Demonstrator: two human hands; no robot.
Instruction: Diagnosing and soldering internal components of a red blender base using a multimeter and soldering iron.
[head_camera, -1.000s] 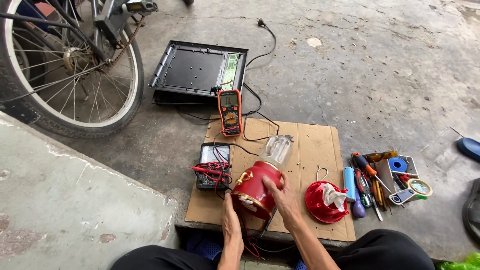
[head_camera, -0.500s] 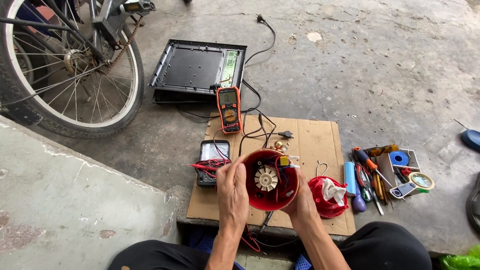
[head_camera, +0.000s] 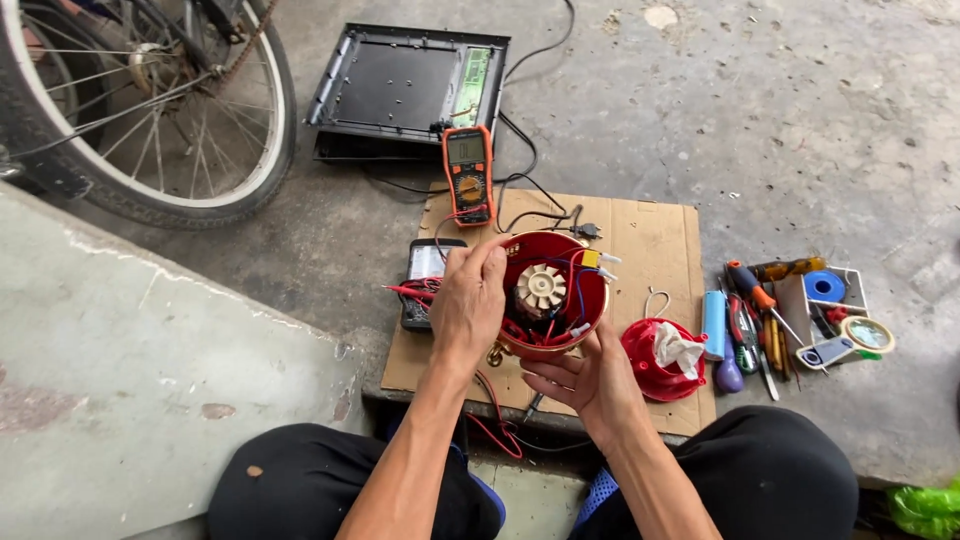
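I hold a red round appliance housing (head_camera: 590, 270) upside down over a sheet of cardboard (head_camera: 650, 235). Its open underside faces me and shows a cream fan wheel (head_camera: 541, 286) and coloured wires. My left hand (head_camera: 465, 305) grips the housing's left rim, fingers curled over the edge. My right hand (head_camera: 590, 380) cups it from below. A red cap with a white rag in it (head_camera: 662, 358) lies on the cardboard to the right.
An orange multimeter (head_camera: 468, 175) and a small black meter (head_camera: 425, 275) with red leads lie on the cardboard. A black flat panel (head_camera: 400, 90) lies behind it. Screwdrivers, pliers and tape rolls (head_camera: 790, 315) lie to the right. A bicycle wheel (head_camera: 150, 110) stands at the left.
A second ago the housing lay on its side with a clear jar attached. I have since lifted it and turned its open underside up toward me; both hands shifted around it.
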